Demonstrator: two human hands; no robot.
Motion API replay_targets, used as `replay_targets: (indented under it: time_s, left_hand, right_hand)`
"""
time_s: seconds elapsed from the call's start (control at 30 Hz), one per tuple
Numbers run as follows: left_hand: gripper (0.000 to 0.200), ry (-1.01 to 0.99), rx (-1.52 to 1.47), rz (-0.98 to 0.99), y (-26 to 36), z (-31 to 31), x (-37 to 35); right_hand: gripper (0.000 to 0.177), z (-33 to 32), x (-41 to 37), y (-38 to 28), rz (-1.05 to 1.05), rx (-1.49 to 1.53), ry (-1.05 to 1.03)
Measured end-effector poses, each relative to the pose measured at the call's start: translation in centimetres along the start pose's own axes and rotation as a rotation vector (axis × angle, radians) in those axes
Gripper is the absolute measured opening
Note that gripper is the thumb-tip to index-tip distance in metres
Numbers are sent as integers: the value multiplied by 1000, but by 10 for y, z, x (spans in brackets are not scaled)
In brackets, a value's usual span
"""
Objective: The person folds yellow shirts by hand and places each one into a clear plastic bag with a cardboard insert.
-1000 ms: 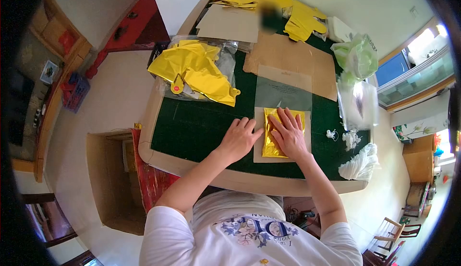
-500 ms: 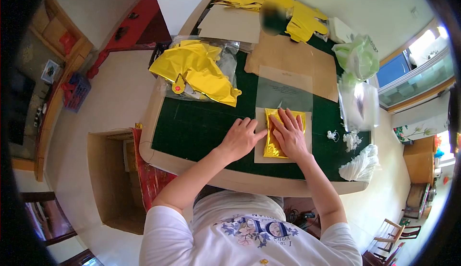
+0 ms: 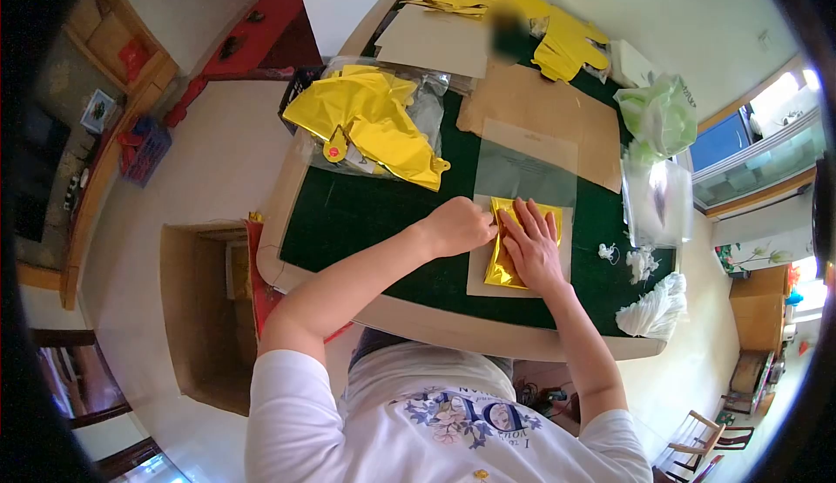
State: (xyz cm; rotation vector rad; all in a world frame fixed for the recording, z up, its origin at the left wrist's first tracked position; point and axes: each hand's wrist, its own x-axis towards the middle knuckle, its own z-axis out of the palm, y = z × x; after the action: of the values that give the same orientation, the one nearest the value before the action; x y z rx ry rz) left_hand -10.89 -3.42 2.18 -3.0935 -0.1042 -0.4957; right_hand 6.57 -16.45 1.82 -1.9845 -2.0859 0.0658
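Head view. Your flat, rectangular, shiny gold foil packet (image 3: 503, 271) lies on a tan card sheet (image 3: 481, 285), near the front edge of the green-topped, pale-rimmed table (image 3: 348, 222), right of that edge's middle. Your right hand (image 3: 533, 243) rests flat on it, fingers spread. Your left hand (image 3: 461, 226) is curled at the packet's left side; whether it pinches the foil, you cannot be told from here. Crumpled yellow foil pieces (image 3: 366, 117) lie by the table's left edge. Step in hand, as judged: flattening and steadying the packet. The next move appears to call for even right-palm pressure and light left fingertips, lest the foil crease.
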Motion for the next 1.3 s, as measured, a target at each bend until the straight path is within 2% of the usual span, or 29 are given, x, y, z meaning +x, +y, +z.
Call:
replay_targets:
  time_s: [0.2, 0.3, 0.5, 0.7, 0.83, 1.0, 1.1, 1.3]
  left_hand:
    - [6, -47, 33, 70, 3, 0, 4]
    - [7, 8, 26, 97, 1, 0, 2]
    - [10, -72, 50, 205, -9, -10, 3]
    - [7, 28, 44, 221, -9, -7, 6]
    - [9, 4, 42, 250, -11, -1, 10]
    - [10, 5, 39, 335, -12, 1, 20]
    - [10, -11, 32, 354, -13, -1, 23]
    - [11, -187, 16, 331, -15, -19, 26]
  right_hand:
    - [44, 1, 0, 1, 6, 7, -3]
    - [43, 2, 0, 2, 0, 7, 3]
    - [43, 3, -1, 3, -4, -2, -3]
    - [44, -2, 0, -1, 23, -3, -64]
    - [44, 2, 0, 2, 0, 8, -2]
    - [44, 1, 0, 2, 0, -4, -17]
    - [44, 1, 0, 2, 7, 4, -25]
    - [44, 1, -1, 2, 7, 10, -28]
